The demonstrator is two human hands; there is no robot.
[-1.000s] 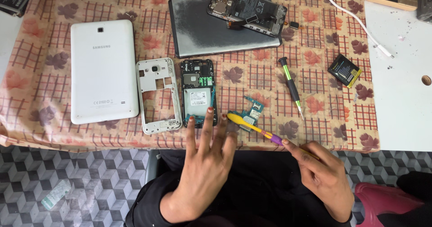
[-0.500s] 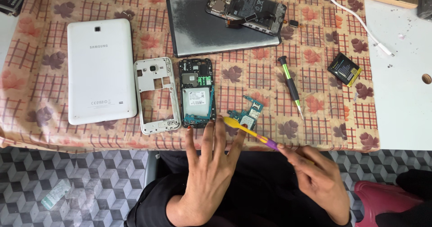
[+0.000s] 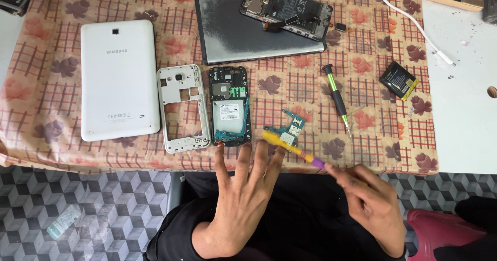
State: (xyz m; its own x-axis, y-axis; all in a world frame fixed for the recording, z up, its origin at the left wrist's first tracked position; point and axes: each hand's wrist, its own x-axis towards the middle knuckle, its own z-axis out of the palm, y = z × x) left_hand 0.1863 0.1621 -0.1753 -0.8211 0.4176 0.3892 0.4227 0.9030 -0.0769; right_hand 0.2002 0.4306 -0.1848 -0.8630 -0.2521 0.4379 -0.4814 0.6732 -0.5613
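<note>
Item: my right hand [image 3: 374, 209], fingers closed on a yellow screwdriver [image 3: 292, 148]; left hand [image 3: 243, 199] splayed, holding nothing. Risk: its tip, over the small circuit board [image 3: 288, 131] at 3 o'clock of the opened phone [image 3: 229, 105], could slip and scratch it.

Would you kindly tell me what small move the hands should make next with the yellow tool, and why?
Probably bring the yellow tool down onto the small circuit board. The right hand holds the tool with its tip hovering over that board, while the left hand is spread open beside it, fingertips near the opened phone, free to steady the board.

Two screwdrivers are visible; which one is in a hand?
The yellow and purple screwdriver, held by the right hand near the table edge. The green and black screwdriver lies untouched on the cloth.
</note>
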